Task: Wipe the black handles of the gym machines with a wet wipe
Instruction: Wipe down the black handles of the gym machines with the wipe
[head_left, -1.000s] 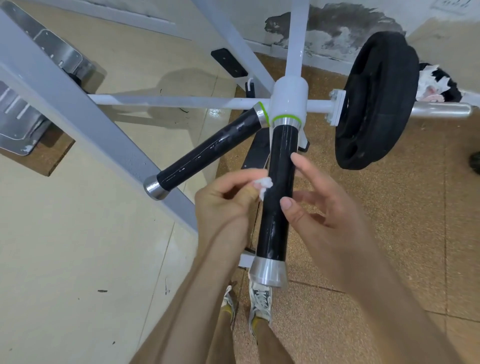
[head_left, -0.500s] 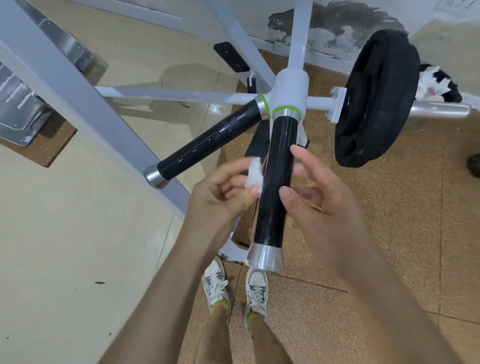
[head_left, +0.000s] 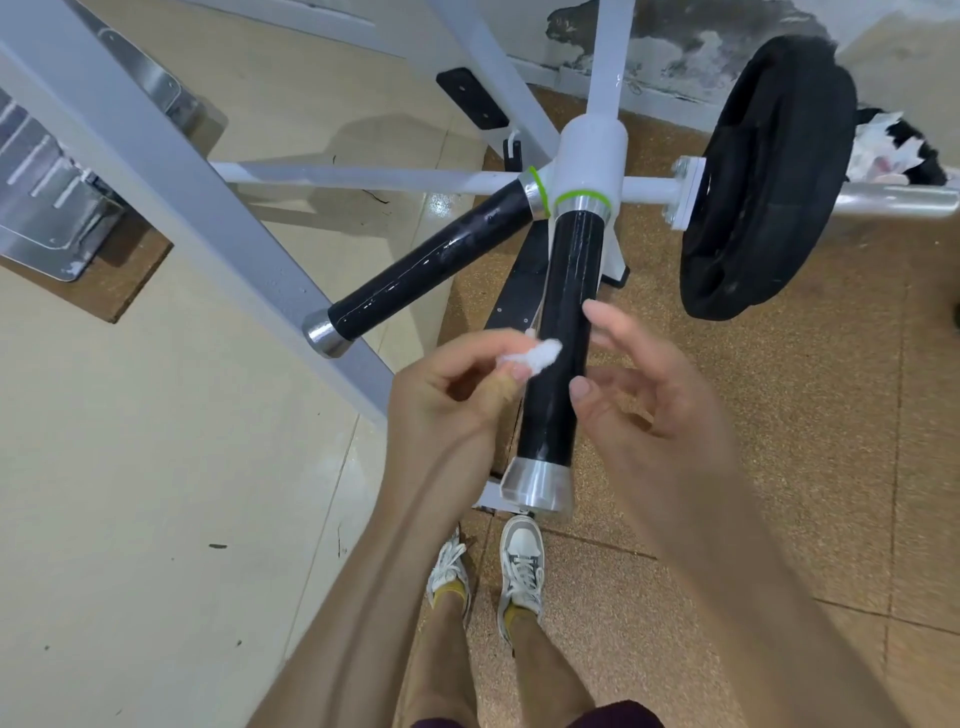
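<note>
Two black handles stick out from a white hub (head_left: 589, 156). The near black handle (head_left: 569, 291) points toward me and ends in a silver cap (head_left: 537, 486). The left black handle (head_left: 431, 267) angles down to the left, with wet streaks on it. My left hand (head_left: 452, 389) pinches a small crumpled white wet wipe (head_left: 537, 357) that touches the left side of the near handle at mid-length. My right hand (head_left: 654, 395) hovers open just right of that handle, fingers spread and holding nothing.
A black weight plate (head_left: 763, 182) sits on a chrome bar (head_left: 898, 200) to the right. A grey frame beam (head_left: 171, 197) crosses diagonally at left. My feet in white sneakers (head_left: 519, 561) stand on brown cork flooring below the handle.
My left hand has turned the wipe and brought it against the near handle's side. My right hand has stayed open beside the handle. The view has shifted slightly.
</note>
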